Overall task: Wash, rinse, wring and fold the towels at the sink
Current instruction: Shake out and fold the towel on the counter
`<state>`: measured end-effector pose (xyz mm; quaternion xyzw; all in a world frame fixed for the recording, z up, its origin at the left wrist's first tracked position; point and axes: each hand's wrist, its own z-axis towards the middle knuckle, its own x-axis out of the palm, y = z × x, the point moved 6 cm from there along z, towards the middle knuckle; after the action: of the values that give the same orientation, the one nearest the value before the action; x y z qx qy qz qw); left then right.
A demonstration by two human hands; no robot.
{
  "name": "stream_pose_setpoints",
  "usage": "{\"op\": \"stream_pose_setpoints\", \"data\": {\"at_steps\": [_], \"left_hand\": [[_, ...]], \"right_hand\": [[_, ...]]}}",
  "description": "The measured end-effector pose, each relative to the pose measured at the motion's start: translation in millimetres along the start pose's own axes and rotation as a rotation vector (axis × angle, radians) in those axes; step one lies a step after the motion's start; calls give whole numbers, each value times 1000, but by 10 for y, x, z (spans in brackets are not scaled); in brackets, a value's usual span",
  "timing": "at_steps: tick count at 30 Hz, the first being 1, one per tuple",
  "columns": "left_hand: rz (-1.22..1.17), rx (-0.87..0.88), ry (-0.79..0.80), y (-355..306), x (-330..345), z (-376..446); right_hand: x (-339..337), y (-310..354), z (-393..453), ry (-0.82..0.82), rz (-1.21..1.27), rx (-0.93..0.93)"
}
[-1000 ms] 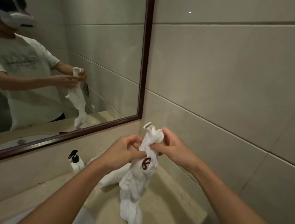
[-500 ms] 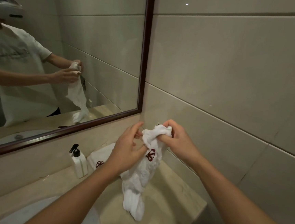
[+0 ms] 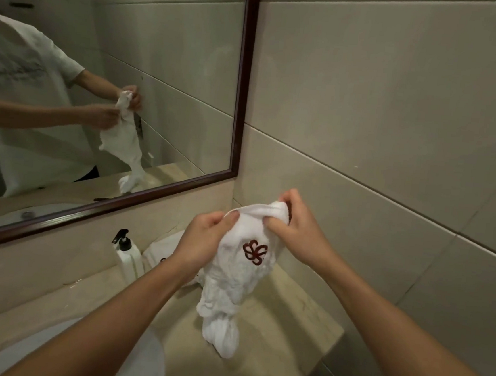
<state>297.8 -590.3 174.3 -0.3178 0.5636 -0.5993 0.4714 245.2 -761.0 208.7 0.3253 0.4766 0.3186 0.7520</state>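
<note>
- Well, the biggest thing I see is the tiled wall [image 3: 382, 115], which fills the right side and the top of the view.
- Next comes the mirror [image 3: 173, 70] with a dark wooden frame, on the left. I can see in it a person in a light T-shirt who holds a white cloth with both hands.
- Below the mirror lies the beige stone counter [image 3: 285, 329], and it ends at the wall on the right. The white sink [image 3: 148, 356] shows at the bottom left, partly hidden by the left forearm.
- I see the white towel [image 3: 232, 279] held up over the counter, near the wall corner. It hangs down twisted and wrinkled, and its lower end is bunched just over the counter; I cannot tell if it touches. A dark red flower mark is on its upper part.
- The left hand [image 3: 203, 238] pinches the top edge of the towel between thumb and fingers, on the left side.
- The right hand [image 3: 297, 231] grips the top edge on the right side, with the fingers curled around the cloth.
- A second white towel [image 3: 157, 250] lies folded on the counter behind the left wrist, mostly hidden.
- A white soap bottle [image 3: 128, 257] with a black pump stands on the counter, just beside the folded towel.
</note>
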Motion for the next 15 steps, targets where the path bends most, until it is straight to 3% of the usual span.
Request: {"op": "stream_pose_setpoints", "data": {"at_steps": [1, 3, 4, 8, 11, 13, 15], "left_hand": [[-174, -124, 75, 18, 58, -41], [-238, -180, 187, 22, 94, -76], [-150, -145, 221, 26, 68, -85], [597, 24, 280, 274, -127, 4], [853, -1, 322, 646, -187, 53], [785, 1, 274, 847, -229, 36], [541, -89, 142, 889, -290, 28]], "right_hand": [[3, -3, 11, 28, 4, 3], [-23, 23, 44, 67, -71, -27], [-53, 37, 69, 62, -147, -56], [-168, -12, 109, 70, -390, -76], [-185, 4, 119, 37, -613, -152], [-272, -27, 130, 4, -596, -178], [-323, -128, 130, 75, -450, -148]]}}
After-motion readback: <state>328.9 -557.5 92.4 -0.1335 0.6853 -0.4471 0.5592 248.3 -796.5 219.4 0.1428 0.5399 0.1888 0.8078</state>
